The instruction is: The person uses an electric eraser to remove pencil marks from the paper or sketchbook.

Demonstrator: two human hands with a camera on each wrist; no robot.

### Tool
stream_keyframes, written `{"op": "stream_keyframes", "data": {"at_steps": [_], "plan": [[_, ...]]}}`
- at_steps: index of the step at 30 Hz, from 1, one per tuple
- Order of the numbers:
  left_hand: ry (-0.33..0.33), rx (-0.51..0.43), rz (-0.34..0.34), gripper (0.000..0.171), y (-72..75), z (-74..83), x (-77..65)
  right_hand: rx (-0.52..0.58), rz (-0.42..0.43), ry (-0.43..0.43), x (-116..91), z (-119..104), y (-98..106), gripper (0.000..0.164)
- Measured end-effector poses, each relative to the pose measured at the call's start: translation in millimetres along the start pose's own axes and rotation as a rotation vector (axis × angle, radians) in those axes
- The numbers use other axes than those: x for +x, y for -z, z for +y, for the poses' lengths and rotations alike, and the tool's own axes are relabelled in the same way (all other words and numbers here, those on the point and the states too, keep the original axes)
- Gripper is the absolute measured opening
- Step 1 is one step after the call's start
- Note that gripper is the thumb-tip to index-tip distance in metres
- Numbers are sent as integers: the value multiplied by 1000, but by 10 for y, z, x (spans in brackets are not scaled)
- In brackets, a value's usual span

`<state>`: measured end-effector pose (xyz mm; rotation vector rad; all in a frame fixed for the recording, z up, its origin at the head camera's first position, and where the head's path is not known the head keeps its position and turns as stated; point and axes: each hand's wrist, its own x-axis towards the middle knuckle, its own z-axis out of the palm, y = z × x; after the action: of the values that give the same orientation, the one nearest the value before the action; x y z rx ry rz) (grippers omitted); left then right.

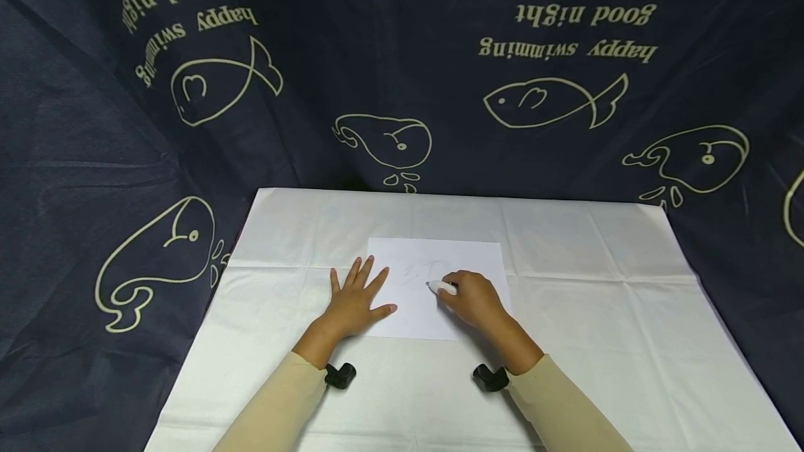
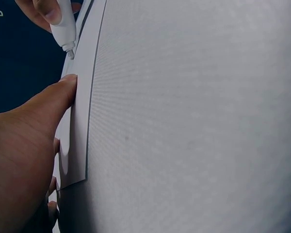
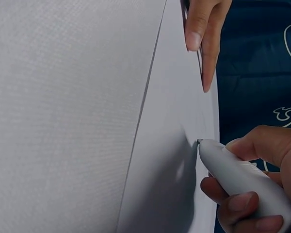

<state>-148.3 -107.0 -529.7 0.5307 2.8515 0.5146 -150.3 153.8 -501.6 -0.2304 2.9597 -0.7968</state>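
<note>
A sheet of white paper (image 1: 402,312) with faint grey pencil strokes (image 1: 422,268) lies on the white-covered table. My left hand (image 1: 352,307) rests flat with fingers spread over the paper's left edge; its thumb (image 2: 68,90) points toward the sheet's middle. In my right hand (image 1: 475,298) I grip a white electric eraser (image 3: 247,179), a thick, tapered body with a small narrow tip. That tip points left and meets the paper just below the strokes. The eraser's rear end is hidden by my palm in the head view.
White cloth with fold creases covers the table (image 1: 565,340). Behind and beside it hangs a dark blue curtain (image 1: 377,40) printed with fish, whales and lettering. A black wrist camera (image 1: 341,375) sits at my left sleeve, another black camera (image 1: 490,377) at my right.
</note>
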Motion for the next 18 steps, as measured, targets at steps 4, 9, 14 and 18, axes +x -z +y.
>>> {"op": "stream_keyframes", "data": {"at_steps": [4, 9, 14, 18], "plan": [[-3, -6, 2, 79, 2, 1, -3, -5, -3, 0, -2, -8, 2, 27], [-1, -4, 2, 79, 6, 3, -1, -5, -2, 6, -8, -25, 8, 27], [-4, 2, 3, 79, 10, 10, -2, -4, -3, 5, -15, -42, 11, 28], [-5, 3, 6, 79, 13, 13, -3, -6, -4, 1, -14, -46, 5, 28]]}}
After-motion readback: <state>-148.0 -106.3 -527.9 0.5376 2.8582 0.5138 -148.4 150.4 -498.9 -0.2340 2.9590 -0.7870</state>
